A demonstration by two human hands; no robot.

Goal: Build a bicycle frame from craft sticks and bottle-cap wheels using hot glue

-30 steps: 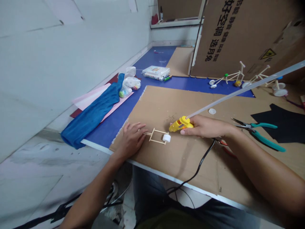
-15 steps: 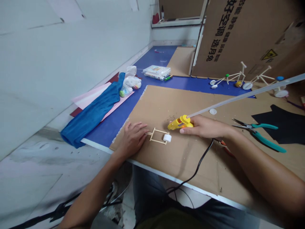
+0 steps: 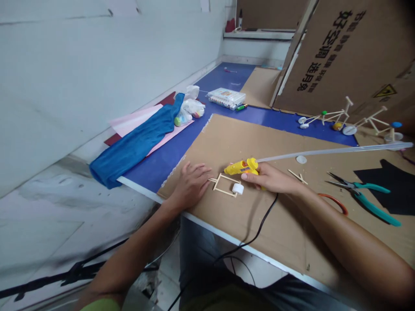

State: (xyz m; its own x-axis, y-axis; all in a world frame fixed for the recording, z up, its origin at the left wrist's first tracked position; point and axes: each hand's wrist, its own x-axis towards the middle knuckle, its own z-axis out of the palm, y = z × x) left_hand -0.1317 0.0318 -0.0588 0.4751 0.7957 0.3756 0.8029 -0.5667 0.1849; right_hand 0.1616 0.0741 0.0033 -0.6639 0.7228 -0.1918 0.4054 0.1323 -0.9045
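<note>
My left hand [image 3: 193, 185] rests on the cardboard sheet, its fingers closed over the tail of a small wooden stick frame [image 3: 225, 192]. The thumb is hidden. A white round piece [image 3: 237, 188] sits at the frame's right end. My right hand [image 3: 275, 178] grips a yellow hot glue gun [image 3: 240, 166], its nozzle pointing left just above the frame's far left corner. Out of the gun's back runs a long translucent glue stick [image 3: 324, 152]. The black cord [image 3: 259, 231] hangs from the gun over the table edge.
Green-handled pliers [image 3: 356, 188], an orange handle [image 3: 337, 201], short sticks [image 3: 298, 176] and a white disc [image 3: 301, 160] lie to the right. Stick models with wheels [image 3: 337, 114] stand behind, before a large carton [image 3: 340, 56]. Blue cloth [image 3: 139, 134] and a wipes pack [image 3: 226, 97] lie at left.
The glue gun has moved left, closer to the frame's far side, and the glue stick behind it has swung lower. My left hand stays at the frame. The view has shifted slightly.
</note>
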